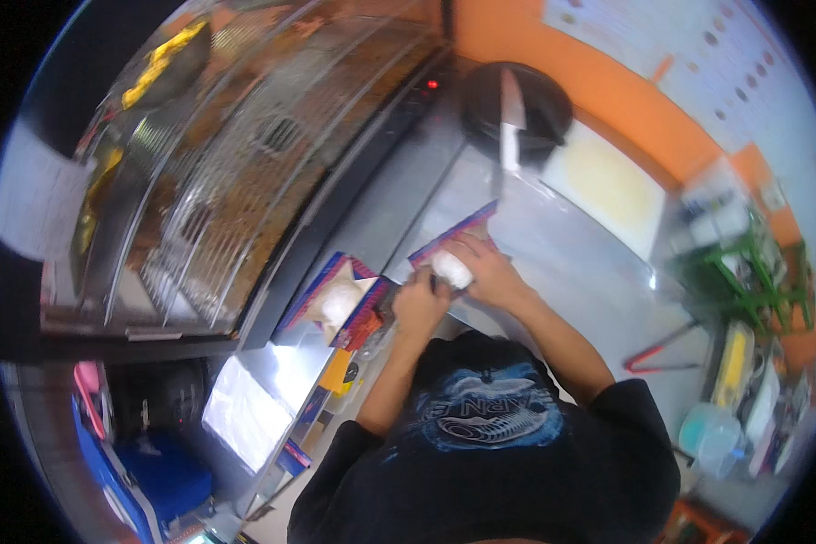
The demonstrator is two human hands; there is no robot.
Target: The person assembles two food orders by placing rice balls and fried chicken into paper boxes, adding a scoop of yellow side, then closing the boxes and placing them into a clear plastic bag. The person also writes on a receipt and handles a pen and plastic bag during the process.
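Before the lettered shirt (pixel 494 444), right hand (pixel 488 270) clasps white bundle (pixel 451 270); left hand's (pixel 420 306) fingers unclear.

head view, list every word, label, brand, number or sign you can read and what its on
Black shirt: pale lettering across a blue print, not copied out here.
Wall poster: too blurred to read.
Pale sheet at far left: too blurred to read.
Left box and right box: no readable print.
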